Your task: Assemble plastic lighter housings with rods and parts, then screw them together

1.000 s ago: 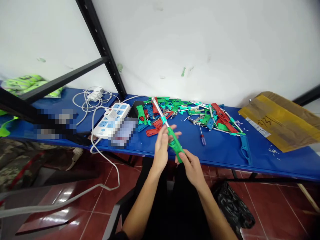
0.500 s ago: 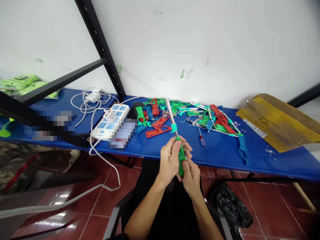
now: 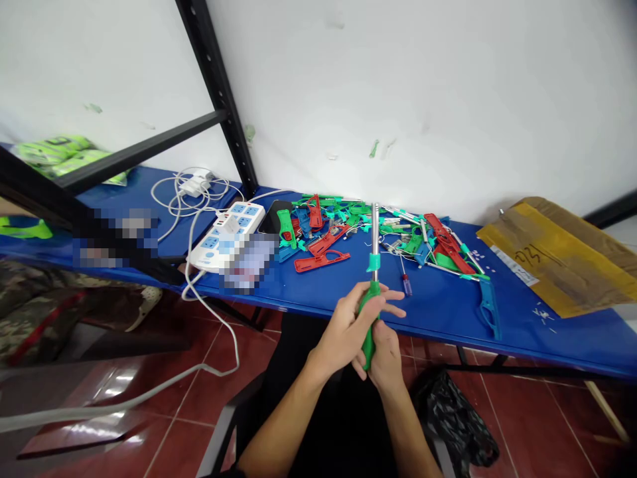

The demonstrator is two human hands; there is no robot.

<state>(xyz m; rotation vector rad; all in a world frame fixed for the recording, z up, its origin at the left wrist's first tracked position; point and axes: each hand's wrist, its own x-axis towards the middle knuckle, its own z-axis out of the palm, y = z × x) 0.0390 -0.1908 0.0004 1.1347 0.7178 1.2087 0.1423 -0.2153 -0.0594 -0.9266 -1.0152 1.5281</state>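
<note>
A long-necked lighter (image 3: pixel 369 345) with a green handle and a silver metal tube stands nearly upright in front of me, over the desk's front edge. A turquoise clip or tape wraps the tube. My left hand (image 3: pixel 351 325) is closed around the upper handle, thumb pressed along it, with some fingertips stretching out past the far side. Lower down, my right hand (image 3: pixel 387 355) grips the handle's base, its thumb against the side. Behind the tube lies a pile of red, green and blue lighter shells (image 3: pixel 328 242) with metal tubes. A small screwdriver (image 3: pixel 407 284) with a purple handle lies close by.
On the blue desk (image 3: pixel 318 289), a white power strip (image 3: pixel 204 255) with cables stands left, beside a blurred-out phone. A yellow-taped cardboard parcel (image 3: pixel 557 265) lies right, near a loose blue shell (image 3: pixel 488 309). A black metal post (image 3: pixel 219 79) rises at left. A black bag (image 3: pixel 455 418) sits below.
The lighter has swung from leaning left to nearly upright and shifted right with both hands. My left fingers have stretched out more. The whole view has shifted slightly.
</note>
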